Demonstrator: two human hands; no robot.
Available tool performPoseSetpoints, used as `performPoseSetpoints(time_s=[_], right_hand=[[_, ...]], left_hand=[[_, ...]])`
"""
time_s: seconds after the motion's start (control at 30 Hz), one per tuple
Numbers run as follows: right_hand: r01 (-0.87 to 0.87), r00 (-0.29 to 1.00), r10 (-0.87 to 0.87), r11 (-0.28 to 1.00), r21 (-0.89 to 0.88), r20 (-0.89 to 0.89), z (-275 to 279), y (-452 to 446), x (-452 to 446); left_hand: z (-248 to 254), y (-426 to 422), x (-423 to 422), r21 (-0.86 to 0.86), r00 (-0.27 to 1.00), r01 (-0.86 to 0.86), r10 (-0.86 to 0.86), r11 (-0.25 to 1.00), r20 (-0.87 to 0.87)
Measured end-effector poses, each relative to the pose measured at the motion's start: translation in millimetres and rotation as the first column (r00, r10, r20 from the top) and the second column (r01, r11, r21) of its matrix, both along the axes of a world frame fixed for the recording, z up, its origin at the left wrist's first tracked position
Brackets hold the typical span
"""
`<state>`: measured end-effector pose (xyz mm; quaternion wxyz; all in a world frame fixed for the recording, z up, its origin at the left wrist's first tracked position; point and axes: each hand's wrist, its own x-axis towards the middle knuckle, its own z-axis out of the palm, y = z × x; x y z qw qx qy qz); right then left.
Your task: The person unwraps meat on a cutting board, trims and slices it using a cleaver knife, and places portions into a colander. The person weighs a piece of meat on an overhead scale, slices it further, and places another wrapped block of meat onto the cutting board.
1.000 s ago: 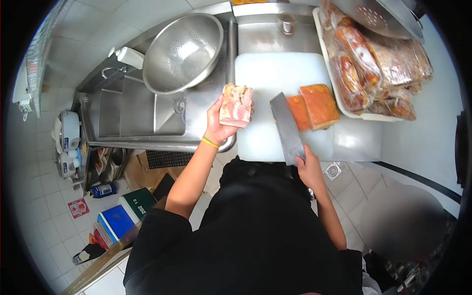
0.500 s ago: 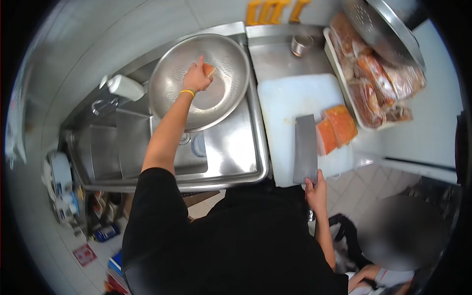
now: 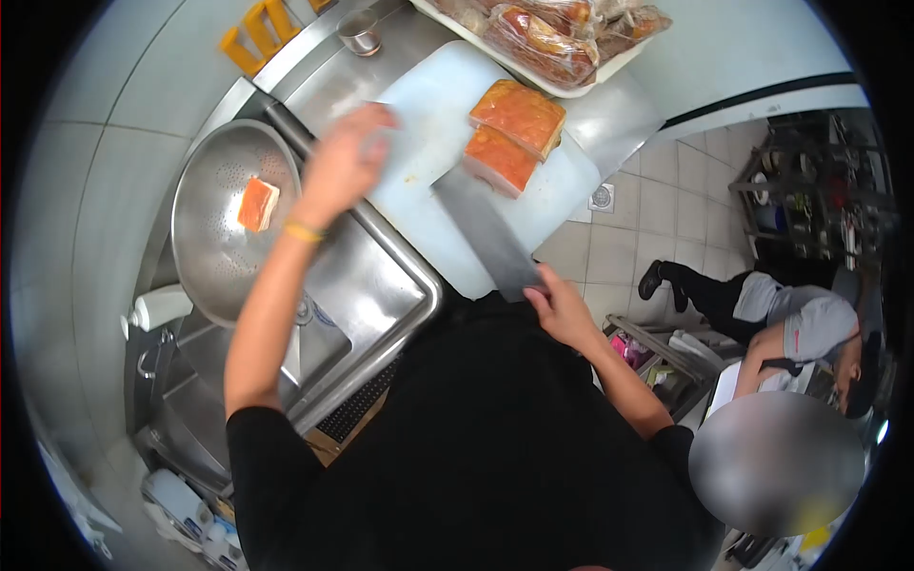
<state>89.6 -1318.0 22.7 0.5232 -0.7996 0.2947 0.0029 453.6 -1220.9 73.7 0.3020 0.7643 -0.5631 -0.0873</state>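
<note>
My right hand [image 3: 568,312] grips the handle of a cleaver [image 3: 486,228], whose broad grey blade lies over the white cutting board [image 3: 419,214]. Just beyond the blade rest two blocks of meat, a larger one [image 3: 522,109] and a smaller one [image 3: 502,160], both with orange-brown skin. My left hand [image 3: 347,162], a little blurred, is over the board's left edge, fingers apart and nothing visible in them. A cut piece of meat [image 3: 255,204] lies inside the perforated steel colander [image 3: 205,271], left of my left wrist.
A white tray [image 3: 571,92] of plastic-wrapped meat stands beyond the board. A small steel cup [image 3: 359,33] is at the back. The colander sits over the steel sink [image 3: 381,295], near a white pump bottle [image 3: 162,309]. Other people are at the right.
My left hand has left the colander, letting go of the piece of meat there, and moved right to the board. The view has turned. My right hand still holds the cleaver.
</note>
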Motion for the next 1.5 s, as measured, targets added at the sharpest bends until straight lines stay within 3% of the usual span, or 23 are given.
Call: performPoseSetpoints(time_s=[0.03,0.1,0.13,0.2,0.27,0.33,0.5,0.57,0.6,0.67,0.7,0.77,0.8,0.97,1.0,1.03,1.07,1.13,1.17,1.2,1.3,1.43,1.5], right_hand=[[0.066,0.998,-0.065,0.997,-0.027,0.025,-5.2,-8.2,-14.9],[0.175,0.980,-0.115,0.883,-0.436,0.160,-22.2,-30.8,-46.1],[0.249,0.963,-0.207,0.929,-0.275,0.171,-27.6,-50.0,-55.4],[0.436,0.878,-0.453,0.890,0.129,0.156,-22.9,-88.0,-65.4],[0.471,0.816,-0.522,0.849,0.240,0.248,-13.0,-117.9,-61.0],[0.400,0.840,-0.464,0.880,0.257,0.282,-11.9,-143.5,-70.3],[0.367,0.842,-0.459,0.872,0.324,0.284,-24.4,-186.9,-83.4],[0.283,0.907,-0.366,0.896,0.342,0.209,-29.2,-197.6,-81.1],[0.273,0.912,-0.356,0.899,0.343,0.206,-29.5,-204.1,-76.3],[0.117,0.965,-0.202,0.903,0.413,0.169,-29.6,-211.5,-67.5],[0.031,0.969,-0.105,0.951,0.307,0.225,-44.0,-215.0,-63.0],[-0.051,0.961,0.023,0.994,0.096,0.276,-49.1,-222.4,-51.5],[-0.053,0.959,0.038,0.998,0.044,0.280,-34.8,-218.2,-44.9],[-0.188,0.959,0.205,0.977,-0.105,0.196,13.5,-195.2,-13.5],[-0.218,0.961,0.233,0.969,-0.112,0.146,19.7,-190.6,-9.5],[-0.235,0.965,0.243,0.968,-0.087,0.101,28.5,-185.5,-4.9],[-0.228,0.968,0.236,0.969,-0.095,0.085,29.4,-180.6,-3.1],[-0.243,0.967,0.248,0.966,-0.092,0.053,31.7,-173.4,2.4],[-0.254,0.961,0.265,0.959,-0.124,0.078,29.1,-169.7,3.9],[-0.236,0.967,0.246,0.962,-0.135,0.065,30.3,-166.3,5.4],[-0.256,0.965,0.261,0.932,-0.258,-0.016,32.5,-150.2,5.5],[-0.338,0.941,0.300,0.871,-0.358,-0.156,43.6,-131.1,16.1],[-0.368,0.929,0.309,0.837,-0.406,-0.205,51.3,-118.7,23.0]], left_hand=[[-16.0,-23.7,-20.7,0.011,0.995,0.096,-0.096,0.995,-0.023],[-55.7,-64.6,-53.4,-0.049,0.972,0.230,-0.227,0.972,0.055],[-79.8,-76.6,-65.9,-0.083,0.954,0.275,-0.261,0.958,0.149],[-92.2,-92.0,-92.8,0.160,0.982,0.092,-0.116,0.983,0.150],[-87.9,-88.1,-111.1,0.237,0.988,-0.074,0.040,0.969,0.146],[-86.5,-86.2,-120.2,0.314,0.974,-0.190,0.139,0.930,0.176],[-70.2,-80.0,-163.4,0.424,0.910,-0.319,0.148,0.848,0.388],[-78.9,-80.2,-178.1,0.258,0.842,-0.343,0.174,0.903,0.511],[-83.0,-83.7,-179.4,0.260,0.841,-0.353,0.183,0.899,0.508],[-82.2,-92.1,-175.5,0.494,0.940,-0.338,0.259,0.801,0.222],[-83.0,-92.2,-168.9,0.466,0.934,-0.357,0.321,0.810,0.159],[-56.0,-89.2,-154.4,0.635,0.866,-0.245,0.460,0.732,-0.196],[-76.4,-77.3,-140.5,0.653,0.829,-0.201,0.482,0.730,-0.285],[-53.9,-61.8,-149.0,0.632,0.746,-0.146,0.505,0.761,-0.435],[-47.8,-71.5,-163.5,0.619,0.857,-0.344,0.505,0.706,-0.100],[-44.4,-77.6,-177.0,0.528,0.847,-0.524,0.470,0.668,0.247],[-57.9,-74.4,-190.4,0.527,0.855,-0.511,0.465,0.679,0.230],[-91.9,-64.7,-216.0,0.267,0.705,-0.646,0.425,0.715,0.567],[-84.8,-58.6,-227.7,0.229,0.768,-0.590,0.451,0.774,0.454],[-79.7,-56.1,-232.0,0.224,0.782,-0.572,0.441,0.789,0.440],[-73.1,-50.3,-233.5,0.280,0.844,-0.536,0.511,0.796,0.163],[-80.0,-54.2,-196.9,0.208,0.886,-0.463,0.442,0.861,0.141],[-80.0,-53.6,-186.0,0.311,0.926,-0.374,0.370,0.874,0.075]])
